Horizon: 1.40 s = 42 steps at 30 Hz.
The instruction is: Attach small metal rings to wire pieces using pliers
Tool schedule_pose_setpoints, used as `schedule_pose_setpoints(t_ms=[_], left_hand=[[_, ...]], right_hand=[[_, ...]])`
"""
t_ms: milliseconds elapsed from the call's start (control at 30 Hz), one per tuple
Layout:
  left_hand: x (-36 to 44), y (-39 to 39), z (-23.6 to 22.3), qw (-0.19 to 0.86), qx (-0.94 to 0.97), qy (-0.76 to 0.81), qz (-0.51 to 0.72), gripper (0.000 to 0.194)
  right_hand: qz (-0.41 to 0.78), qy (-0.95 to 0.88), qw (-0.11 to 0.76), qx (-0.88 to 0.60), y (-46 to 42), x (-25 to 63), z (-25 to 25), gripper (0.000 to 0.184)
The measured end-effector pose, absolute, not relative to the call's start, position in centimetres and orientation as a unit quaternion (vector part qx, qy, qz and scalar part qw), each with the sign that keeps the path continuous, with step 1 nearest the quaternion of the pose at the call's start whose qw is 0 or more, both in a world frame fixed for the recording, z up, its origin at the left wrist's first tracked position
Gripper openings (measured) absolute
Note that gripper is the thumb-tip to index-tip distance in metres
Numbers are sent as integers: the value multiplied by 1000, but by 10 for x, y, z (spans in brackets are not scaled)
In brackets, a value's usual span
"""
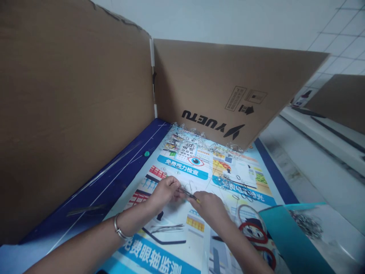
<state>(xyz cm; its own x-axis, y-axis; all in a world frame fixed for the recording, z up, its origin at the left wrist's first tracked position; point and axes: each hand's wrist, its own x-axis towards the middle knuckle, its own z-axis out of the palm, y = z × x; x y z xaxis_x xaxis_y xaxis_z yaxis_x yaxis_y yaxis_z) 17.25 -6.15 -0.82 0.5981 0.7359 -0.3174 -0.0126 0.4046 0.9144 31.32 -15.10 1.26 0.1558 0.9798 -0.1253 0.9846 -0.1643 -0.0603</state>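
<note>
My right hand [209, 209] is closed around slim metal pliers [188, 193], with a bit of yellow handle showing at the fingers. Their jaws point left, reaching the fingertips of my left hand [167, 192]. That hand wears a silver bangle [117, 227] on the wrist, and its thumb and fingers are pinched together. What it pinches at the jaws is too small to make out; thin wire curves show just behind. Below my hands, a bundle of short thin wires [168, 228] lies on the printed sheet. A tangle of clear and dark wire pieces [228, 182] lies beyond my right hand.
Tall cardboard panels [74, 114] stand at left and back. Several small clear pieces [185, 131] line the back edge. A teal box [288, 232] with metal bits [306, 224] stands at right, beside red-handled scissors [258, 233]. Long wires [111, 163] lie at left near a green lump [146, 153].
</note>
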Motion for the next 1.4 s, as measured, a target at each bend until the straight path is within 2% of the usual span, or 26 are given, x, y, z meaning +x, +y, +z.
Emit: schedule_pose_setpoints(t_ms=[100,233,433,633,900,1400], left_hand=[[173,-61,-8,756,477,371,251,25],[171,-57,-9,739,493,381,256,20],[170,-51,-5,735,491,374,281,18],[170,-49,-6,728,487,385,291,21],[170,-53,-4,737,479,396,268,21],[171,-58,4,758,458,393,246,23]], right_hand=[[-53,650,8,758,-151,313,7,27],[-19,663,-48,747,-150,318,2,26],[166,711,-137,670,-149,331,-4,19],[267,744,-137,597,-150,338,-8,19],[318,764,-140,544,-152,336,-5,15],[317,770,-140,536,-154,333,-4,14]])
